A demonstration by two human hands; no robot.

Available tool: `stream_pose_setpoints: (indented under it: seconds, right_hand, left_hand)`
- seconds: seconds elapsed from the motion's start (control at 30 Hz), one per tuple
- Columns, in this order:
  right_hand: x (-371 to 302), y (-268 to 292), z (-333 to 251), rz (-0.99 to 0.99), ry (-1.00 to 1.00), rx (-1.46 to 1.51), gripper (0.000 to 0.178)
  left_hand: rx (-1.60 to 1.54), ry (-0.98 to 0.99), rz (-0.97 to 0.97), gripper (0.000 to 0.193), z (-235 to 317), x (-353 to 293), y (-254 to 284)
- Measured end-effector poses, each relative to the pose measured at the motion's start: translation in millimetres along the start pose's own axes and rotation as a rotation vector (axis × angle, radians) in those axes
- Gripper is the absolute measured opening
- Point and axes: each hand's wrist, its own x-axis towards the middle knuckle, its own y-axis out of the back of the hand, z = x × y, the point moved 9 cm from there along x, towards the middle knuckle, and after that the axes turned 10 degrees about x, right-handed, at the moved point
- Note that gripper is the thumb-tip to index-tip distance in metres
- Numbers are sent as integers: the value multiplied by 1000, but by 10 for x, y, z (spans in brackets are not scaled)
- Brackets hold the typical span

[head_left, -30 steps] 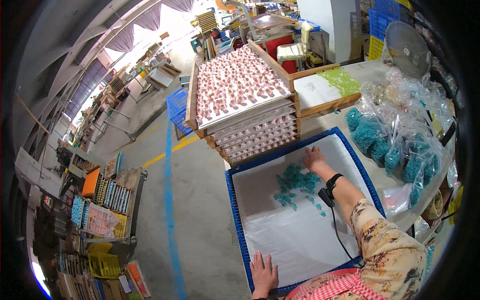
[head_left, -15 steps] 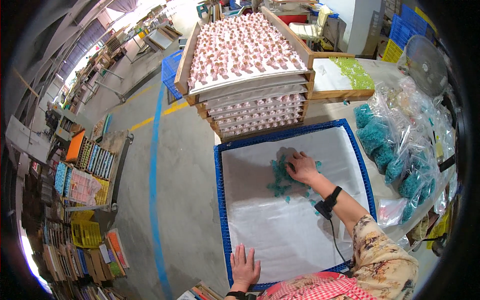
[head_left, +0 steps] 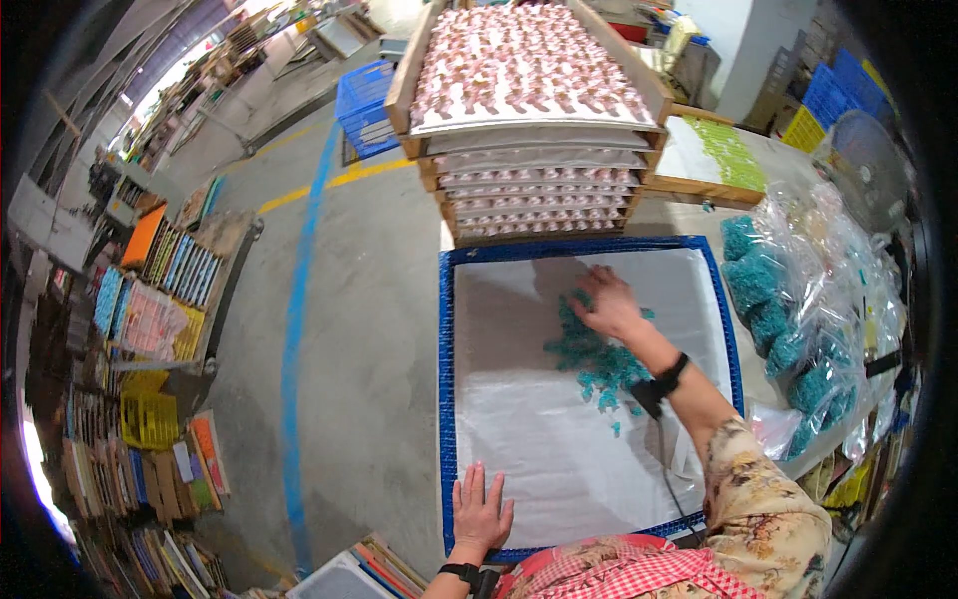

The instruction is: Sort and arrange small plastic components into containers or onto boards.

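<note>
A white sheet [head_left: 539, 439] lies inside a blue rimmed tray [head_left: 446, 379] before me. Small teal clumps [head_left: 601, 371], their kind too small to make out, are scattered loosely on the sheet's upper middle. My right hand [head_left: 609, 303] is over the far edge of these clumps, palm down, with thumb and fingers apart; nothing shows held in it, though its underside is hidden. At the tray's near left corner, my left hand [head_left: 481, 514] rests flat on the sheet and rim, fingers spread.
Behind the tray rises a stack of wooden-framed trays [head_left: 544, 165] bearing pink-and-white pieces. Clear bags of teal material [head_left: 763, 290] lie to the right, near a fan [head_left: 866, 165]. A board with green pieces [head_left: 723, 150] sits beyond. Racks and crates [head_left: 150, 414] stand left.
My right hand has swept over the teal clumps, which now spread farther toward me and to the right. My left hand stays at the near left corner. The whole view has shifted slightly.
</note>
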Motion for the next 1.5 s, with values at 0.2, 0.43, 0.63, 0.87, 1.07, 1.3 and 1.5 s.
stream_pose_setpoints:
  seconds: [0.2, 0.43, 0.63, 0.87, 1.07, 1.3, 1.5]
  right_hand:
    - [140, -582, -168, -165, -100, -27, 34]
    - [-351, -454, -478, -286, 72, 167, 24]
    - [-1021, -171, -802, -326, 218, 184, 19]
    - [-1194, 347, -765, -187, 234, 330, 29]
    - [-703, 387, 432, 129, -278, -111, 30]
    - [-875, 215, 530, 73, -299, -85, 33]
    - [-1057, 393, 616, 341, -319, 94, 35]
  left_hand:
    - [36, 65, 10, 52, -41, -60, 25]
    - [13, 45, 33, 53, -64, -37, 40]
    - [15, 31, 31, 53, -49, -52, 15]
    - [20, 49, 21, 55, -67, -78, 9]
    - [19, 24, 56, 55, -48, -51, -30]
    - [46, 32, 55, 53, -41, -60, 16]
    - [48, 26, 45, 54, -31, -54, 23]
